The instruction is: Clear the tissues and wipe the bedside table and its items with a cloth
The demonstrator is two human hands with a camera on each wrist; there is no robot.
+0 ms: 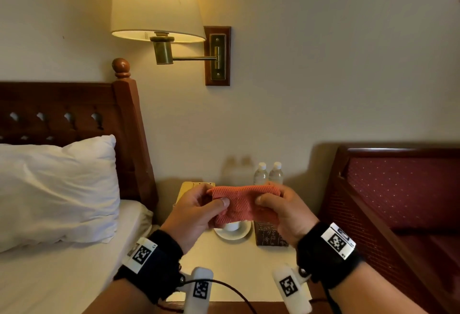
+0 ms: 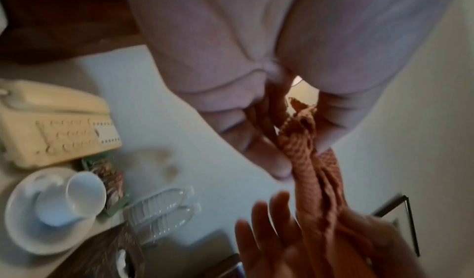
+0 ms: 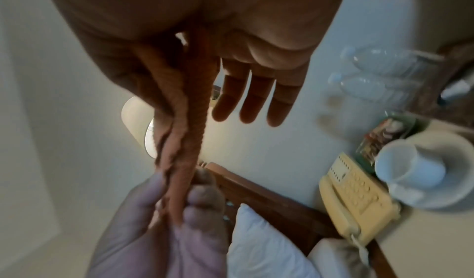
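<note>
- My left hand (image 1: 196,214) and right hand (image 1: 286,214) each pinch one end of the cloth (image 1: 245,204), thumbs on its near face.
- I hold the cloth above the table (image 1: 239,271), over the cup (image 2: 74,197).

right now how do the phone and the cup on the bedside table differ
The phone is cream-yellow, flat and boxy with rows of buttons; the cup is white, round and lies tipped on its side. The phone rests directly on the bedside table; the cup sits on a white saucer. Neither is being touched by a hand.
</note>
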